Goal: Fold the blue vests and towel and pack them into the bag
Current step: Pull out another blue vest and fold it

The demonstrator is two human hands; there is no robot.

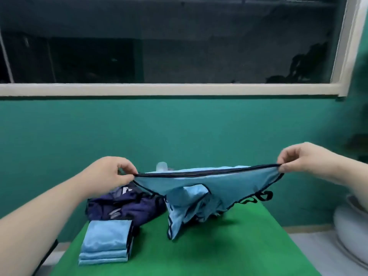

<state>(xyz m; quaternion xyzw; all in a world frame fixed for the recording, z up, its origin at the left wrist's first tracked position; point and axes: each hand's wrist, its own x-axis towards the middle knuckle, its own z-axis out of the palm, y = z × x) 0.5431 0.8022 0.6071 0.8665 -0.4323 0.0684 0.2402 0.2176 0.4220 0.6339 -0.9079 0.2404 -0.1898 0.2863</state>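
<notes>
Pinching both ends, left hand (111, 172) and right hand (298, 160) stretch vest (209, 188) sideways.

- I read this as a plain indoor room, perhaps in a home; I cannot tell more closely.
- At 12 o'clock, a wide window (169, 46) in a cream frame (159, 89) shows only darkness outside.
- Below it runs a teal-painted wall (179, 126).
- At 6 o'clock stands a small table (219, 246) under green cloth.
- At 4 o'clock are a pale floor (310, 246) and a blurred white rounded vessel (350, 226).
</notes>
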